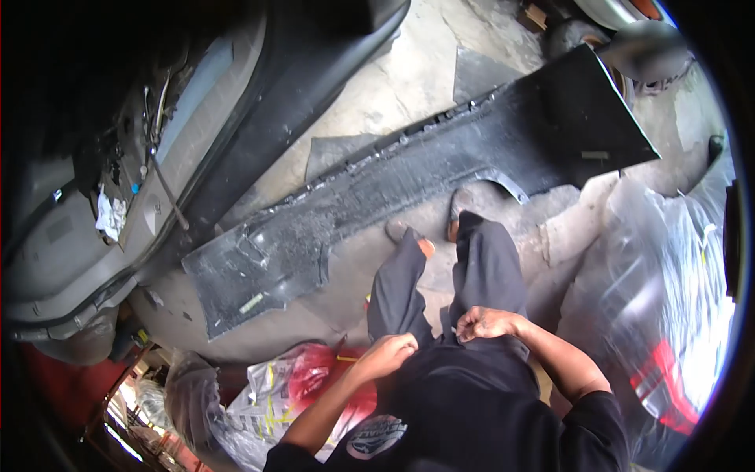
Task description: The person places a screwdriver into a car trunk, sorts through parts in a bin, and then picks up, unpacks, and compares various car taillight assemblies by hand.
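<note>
My left hand (389,354) rests by the top of my left thigh, its fingers curled in. What it holds, if anything, is hidden. Over my right thigh, my right hand (484,324) is closed with fingers and thumb drawn together; I cannot make out anything in it. Both hands are against or just above my dark trousers (487,267), beside the hem of my black shirt (456,401). Beyond my feet lies a long black panel (370,193), scuffed and dusty, with a curved cutout along its near edge. Neither hand touches it.
A car's open door (212,118) stands at the left, with tools lying in the vehicle. Clear plastic sheeting (629,291) covers something at the right. Paint-stained red and white plastic (307,385) lies at lower left. Flat dark pieces (487,75) are on the concrete floor (425,47).
</note>
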Motion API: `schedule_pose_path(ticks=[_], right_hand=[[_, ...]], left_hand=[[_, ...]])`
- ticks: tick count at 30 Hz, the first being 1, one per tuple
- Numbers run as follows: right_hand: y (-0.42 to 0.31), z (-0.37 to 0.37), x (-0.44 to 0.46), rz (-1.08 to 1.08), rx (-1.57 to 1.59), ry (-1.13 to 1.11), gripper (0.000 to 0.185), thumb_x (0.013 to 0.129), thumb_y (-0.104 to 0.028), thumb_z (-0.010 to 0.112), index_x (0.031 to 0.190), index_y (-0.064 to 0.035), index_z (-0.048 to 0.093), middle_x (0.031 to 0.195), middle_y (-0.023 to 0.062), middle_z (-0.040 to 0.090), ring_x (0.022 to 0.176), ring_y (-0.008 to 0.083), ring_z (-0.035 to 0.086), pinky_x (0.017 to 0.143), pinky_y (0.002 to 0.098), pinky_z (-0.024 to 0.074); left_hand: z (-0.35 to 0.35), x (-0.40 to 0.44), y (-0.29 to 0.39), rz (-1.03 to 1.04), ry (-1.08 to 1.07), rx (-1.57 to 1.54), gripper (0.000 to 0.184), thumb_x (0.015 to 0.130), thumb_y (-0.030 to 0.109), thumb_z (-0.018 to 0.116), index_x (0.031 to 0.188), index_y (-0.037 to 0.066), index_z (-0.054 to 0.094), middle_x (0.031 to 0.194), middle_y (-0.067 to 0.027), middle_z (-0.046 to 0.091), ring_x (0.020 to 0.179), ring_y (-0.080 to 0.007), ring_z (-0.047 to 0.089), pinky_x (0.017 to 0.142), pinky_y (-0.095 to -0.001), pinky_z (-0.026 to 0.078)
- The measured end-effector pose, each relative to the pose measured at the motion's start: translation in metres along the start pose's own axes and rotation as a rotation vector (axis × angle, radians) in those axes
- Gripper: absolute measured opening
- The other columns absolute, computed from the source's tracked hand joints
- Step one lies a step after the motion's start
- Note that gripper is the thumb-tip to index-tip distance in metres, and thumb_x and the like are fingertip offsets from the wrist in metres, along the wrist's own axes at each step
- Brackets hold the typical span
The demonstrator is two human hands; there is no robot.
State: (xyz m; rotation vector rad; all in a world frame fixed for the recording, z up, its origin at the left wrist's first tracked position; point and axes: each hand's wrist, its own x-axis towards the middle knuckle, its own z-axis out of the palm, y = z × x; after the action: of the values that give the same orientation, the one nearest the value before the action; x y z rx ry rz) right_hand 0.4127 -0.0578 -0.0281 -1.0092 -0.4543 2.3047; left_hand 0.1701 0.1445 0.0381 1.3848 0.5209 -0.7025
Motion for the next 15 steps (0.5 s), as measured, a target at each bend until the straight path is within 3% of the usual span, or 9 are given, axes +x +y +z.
schedule_pose_path(ticks=[2, 4, 5, 6, 7, 8, 10, 12, 15], right_hand=[[0.015, -0.057, 0.049, -0.090, -0.121, -0.035, 0.026, 0.082, -0.018, 0.057, 0.094, 0.0032, 0.066, 0.083, 0.0088, 0.069, 0.076, 0.0178, 0.066, 0.068, 0.0328, 0.0513], [0.038, -0.121, 0.130, -0.495, -0.646, 0.286, 0.022, 0.080, -0.013, 0.056, 0.093, 0.0023, 0.066, 0.077, 0.0141, 0.068, 0.067, 0.0259, 0.066, 0.063, 0.0363, 0.0525], [0.012, -0.155, 0.163, -0.259, -0.868, 0.310, 0.023, 0.081, -0.015, 0.058, 0.096, 0.0001, 0.068, 0.074, 0.0175, 0.066, 0.066, 0.0327, 0.066, 0.063, 0.0394, 0.0533], [0.042, -0.202, 0.223, -0.146, -0.949, 0.450, 0.023, 0.081, -0.016, 0.061, 0.098, -0.0046, 0.071, 0.078, 0.0191, 0.069, 0.075, 0.0364, 0.069, 0.066, 0.0430, 0.0542], [-0.015, -0.220, 0.239, -0.093, -0.978, 0.563, 0.025, 0.081, -0.016, 0.063, 0.103, -0.0089, 0.071, 0.088, 0.0208, 0.071, 0.084, 0.0375, 0.070, 0.071, 0.0462, 0.0549], [-0.017, -0.261, 0.276, -0.224, -1.145, 0.670, 0.029, 0.080, -0.016, 0.063, 0.107, -0.0090, 0.070, 0.095, 0.0204, 0.071, 0.087, 0.0382, 0.069, 0.072, 0.0467, 0.0560], [-0.052, -0.331, 0.340, -0.268, -1.192, 0.759, 0.038, 0.077, -0.015, 0.064, 0.115, -0.0080, 0.067, 0.089, 0.0202, 0.070, 0.082, 0.0394, 0.068, 0.073, 0.0489, 0.0557], [-0.103, -0.380, 0.379, -0.312, -1.356, 0.898, 0.022, 0.084, -0.016, 0.057, 0.101, -0.0064, 0.066, 0.094, 0.0206, 0.066, 0.086, 0.0397, 0.066, 0.077, 0.0492, 0.0551], [-0.183, -0.445, 0.419, -0.422, -1.645, 1.041, 0.026, 0.088, -0.015, 0.052, 0.109, -0.0068, 0.063, 0.110, 0.0200, 0.061, 0.105, 0.0370, 0.060, 0.087, 0.0475, 0.0515]], left_hand=[[-0.056, 0.024, 0.023, 0.189, 0.460, 0.166, 0.011, 0.088, 0.007, 0.064, 0.097, 0.001, 0.062, 0.091, -0.0183, 0.064, 0.088, -0.0366, 0.065, 0.077, -0.0427, 0.051], [-0.140, 0.056, 0.045, 0.326, 0.893, 0.566, 0.015, 0.087, 0.007, 0.064, 0.101, 0.001, 0.064, 0.097, -0.0154, 0.064, 0.094, -0.0334, 0.061, 0.087, -0.0430, 0.049], [-0.181, 0.068, 0.065, 0.344, 1.089, 0.800, 0.018, 0.086, 0.004, 0.063, 0.104, 0.001, 0.062, 0.102, -0.0160, 0.063, 0.099, -0.0340, 0.058, 0.091, -0.0434, 0.047], [-0.222, 0.077, 0.068, 0.385, 1.253, 0.970, 0.024, 0.086, 0.001, 0.062, 0.109, -0.001, 0.062, 0.111, -0.0172, 0.063, 0.109, -0.0351, 0.057, 0.097, -0.0438, 0.045], [-0.259, 0.089, 0.073, 0.479, 1.413, 1.101, 0.030, 0.088, 0.000, 0.060, 0.117, -0.002, 0.062, 0.123, -0.0180, 0.060, 0.120, -0.0374, 0.054, 0.104, -0.0456, 0.042], [-0.292, 0.101, 0.076, 0.528, 1.510, 1.186, 0.037, 0.090, -0.001, 0.060, 0.127, -0.002, 0.058, 0.133, -0.0201, 0.055, 0.131, -0.0378, 0.047, 0.110, -0.0463, 0.037], [-0.341, 0.128, 0.075, 0.531, 1.590, 1.338, 0.041, 0.097, 0.011, 0.057, 0.136, -0.001, 0.053, 0.140, -0.0194, 0.051, 0.136, -0.0374, 0.043, 0.113, -0.0467, 0.032], [-0.365, 0.149, 0.068, 0.522, 1.583, 1.501, 0.044, 0.100, 0.020, 0.052, 0.139, 0.000, 0.050, 0.143, -0.0181, 0.050, 0.138, -0.0370, 0.040, 0.115, -0.0468, 0.029], [-0.381, 0.162, 0.055, 0.569, 1.611, 1.614, 0.050, 0.105, 0.034, 0.041, 0.142, 0.001, 0.049, 0.145, -0.0163, 0.050, 0.140, -0.0369, 0.039, 0.117, -0.0470, 0.025]])
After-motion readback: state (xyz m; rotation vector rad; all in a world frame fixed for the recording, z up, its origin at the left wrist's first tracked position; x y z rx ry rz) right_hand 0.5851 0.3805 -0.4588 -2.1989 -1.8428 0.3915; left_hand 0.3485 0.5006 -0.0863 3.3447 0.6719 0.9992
